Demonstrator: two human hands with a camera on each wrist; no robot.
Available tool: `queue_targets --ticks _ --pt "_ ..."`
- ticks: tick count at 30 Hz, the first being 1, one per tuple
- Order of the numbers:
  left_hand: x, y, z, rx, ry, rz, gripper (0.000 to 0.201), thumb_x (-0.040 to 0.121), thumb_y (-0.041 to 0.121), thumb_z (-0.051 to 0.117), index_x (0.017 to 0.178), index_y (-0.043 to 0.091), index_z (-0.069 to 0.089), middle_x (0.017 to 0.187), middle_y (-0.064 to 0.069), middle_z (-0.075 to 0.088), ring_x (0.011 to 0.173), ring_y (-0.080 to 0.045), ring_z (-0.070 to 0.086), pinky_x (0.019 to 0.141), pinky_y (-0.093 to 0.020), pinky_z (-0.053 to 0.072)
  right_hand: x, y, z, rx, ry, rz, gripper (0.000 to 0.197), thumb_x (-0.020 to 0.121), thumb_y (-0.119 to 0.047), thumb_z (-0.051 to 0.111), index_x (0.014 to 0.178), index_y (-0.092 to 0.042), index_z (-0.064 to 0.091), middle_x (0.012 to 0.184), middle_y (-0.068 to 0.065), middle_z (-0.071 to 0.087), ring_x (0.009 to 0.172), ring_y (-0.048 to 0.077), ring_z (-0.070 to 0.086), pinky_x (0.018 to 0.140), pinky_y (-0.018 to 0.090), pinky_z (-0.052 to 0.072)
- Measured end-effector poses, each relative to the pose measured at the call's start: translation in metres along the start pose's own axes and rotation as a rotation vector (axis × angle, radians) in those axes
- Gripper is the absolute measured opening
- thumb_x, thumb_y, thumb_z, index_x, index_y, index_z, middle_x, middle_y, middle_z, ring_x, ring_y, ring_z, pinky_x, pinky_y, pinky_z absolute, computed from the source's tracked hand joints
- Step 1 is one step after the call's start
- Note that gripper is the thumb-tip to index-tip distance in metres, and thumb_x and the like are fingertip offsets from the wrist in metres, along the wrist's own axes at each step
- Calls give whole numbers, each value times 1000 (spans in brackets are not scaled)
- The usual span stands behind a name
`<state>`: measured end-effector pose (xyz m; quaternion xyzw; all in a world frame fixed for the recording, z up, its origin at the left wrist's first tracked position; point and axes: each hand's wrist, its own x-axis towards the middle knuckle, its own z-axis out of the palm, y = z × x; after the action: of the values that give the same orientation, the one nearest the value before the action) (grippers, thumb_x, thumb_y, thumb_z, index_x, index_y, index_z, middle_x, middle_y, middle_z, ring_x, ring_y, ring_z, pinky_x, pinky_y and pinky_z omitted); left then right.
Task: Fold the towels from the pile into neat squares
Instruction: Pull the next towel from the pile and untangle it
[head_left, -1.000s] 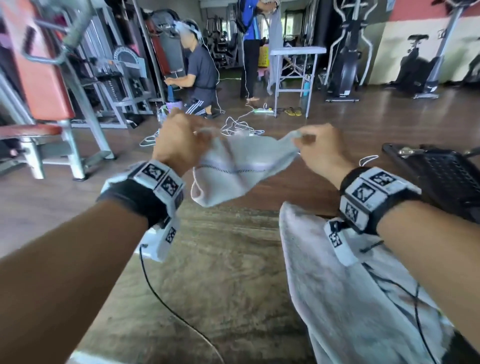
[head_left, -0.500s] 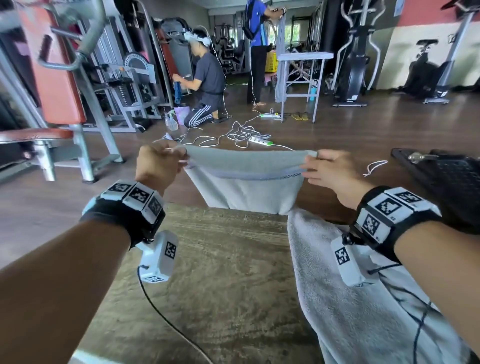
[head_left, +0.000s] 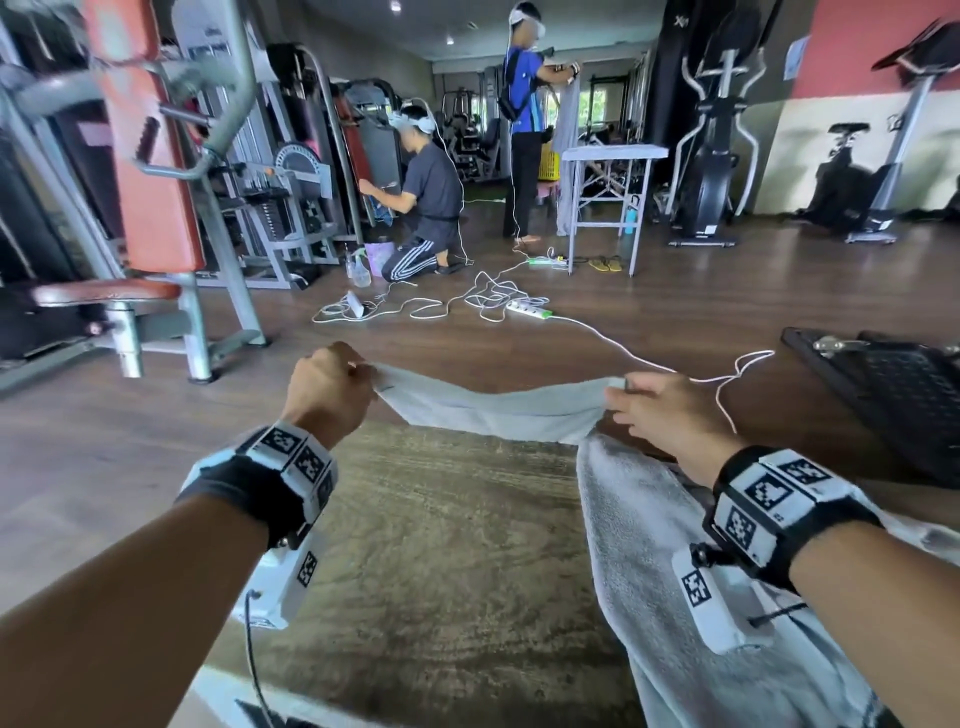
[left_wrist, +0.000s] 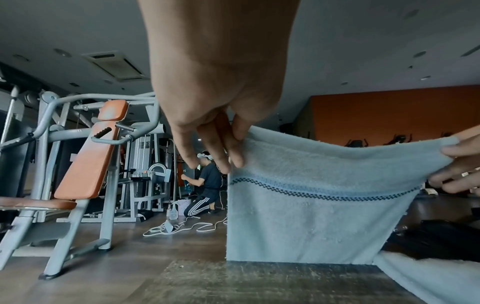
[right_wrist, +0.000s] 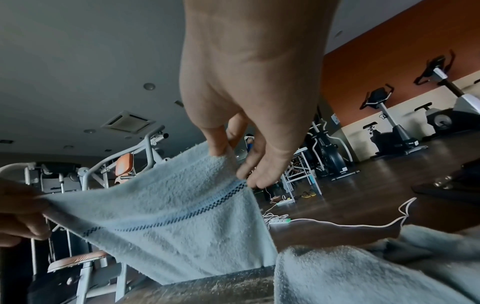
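A small pale blue towel (head_left: 498, 410) with a dark checkered stripe (left_wrist: 324, 195) hangs stretched between my two hands just past the far edge of the table (head_left: 441, 545). My left hand (head_left: 332, 387) pinches its left top corner, seen close in the left wrist view (left_wrist: 233, 144). My right hand (head_left: 649, 410) pinches the right top corner (right_wrist: 228, 156). The towel's lower part drops behind the table edge. A larger grey towel (head_left: 675, 597) lies along the table's right side under my right forearm.
A black basket (head_left: 893, 395) sits to the right of the table. Gym machines (head_left: 156, 208) stand at the left. White cables and a power strip (head_left: 524, 309) lie on the wooden floor ahead. Two people (head_left: 431, 208) work farther back near a grey table (head_left: 608, 156).
The towel went from bunched between close hands to spread flat. My hands moved apart and lowered toward the table's far edge, drawing the top edge taut.
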<state>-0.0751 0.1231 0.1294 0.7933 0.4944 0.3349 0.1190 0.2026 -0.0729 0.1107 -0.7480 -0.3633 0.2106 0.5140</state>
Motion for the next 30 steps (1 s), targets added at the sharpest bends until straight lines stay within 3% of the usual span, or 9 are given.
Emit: queue_targets --ticks 4,10,14,18,20,23,26,28,30 --pt "-18 2 -28 -24 -43 53 13 86 7 60 82 10 72 73 -5 67 78 -22 61 69 -25 45 -33 3 -15 -33 66 -118 21 96 -21 67 75 -18 69 74 -9 68 63 0 60 58 6 42" --pt "-81 3 -82 -582 -226 -33 33 90 11 60 58 20 62 71 -8 53 78 -20 51 82 -36 47 -104 1 -44 -22 2 -216 15 98 -22 63 96 -11 74 94 12 73 83 13 61 73 24 45" --pt "-140 5 -118 -572 -321 69 25 89 26 56 68 13 62 72 0 58 80 -18 55 87 -43 47 -147 2 -66 -52 -41 -267 18 97 -18 64 94 -1 69 99 27 69 83 20 64 81 37 51" --pt "-195 5 -141 -525 -465 33 30 100 12 52 73 15 64 72 5 67 74 -12 64 80 -35 52 -193 7 -87 -44 -220 -192 15 96 -6 63 101 7 67 97 15 69 90 13 72 69 23 60" --pt "-222 9 -152 -545 -562 -17 27 101 9 50 80 12 68 80 -2 73 81 -22 70 83 -39 57 -213 11 -97 -90 -295 -171 18 95 -10 65 102 6 70 99 8 71 88 13 71 75 33 62" --pt "-249 13 -167 -553 -609 -83 20 100 6 50 89 3 67 87 -13 74 86 -34 72 80 -39 60 -235 11 -111 -96 -379 -152 20 93 -19 69 80 -4 72 75 -2 65 75 9 63 80 46 55" --pt "-265 12 -173 -575 -635 -118 18 99 5 51 97 -4 66 96 -22 73 91 -41 70 83 -47 59 -248 5 -118 -119 -427 -129 42 87 -33 74 85 8 65 79 8 57 71 15 61 67 32 51" --pt "-268 7 -172 -574 -642 -128 20 99 5 51 101 -7 66 101 -26 71 92 -41 70 82 -49 59 -252 -2 -117 -107 -424 -111 21 93 -19 68 78 -5 73 78 8 64 66 14 67 58 24 54" --pt "-265 4 -169 -586 -614 -154 20 99 6 51 99 -7 66 100 -28 70 89 -39 70 77 -46 60 -246 -5 -115 -148 -412 -112 19 95 -18 65 81 -12 76 86 12 72 74 20 72 65 31 59"
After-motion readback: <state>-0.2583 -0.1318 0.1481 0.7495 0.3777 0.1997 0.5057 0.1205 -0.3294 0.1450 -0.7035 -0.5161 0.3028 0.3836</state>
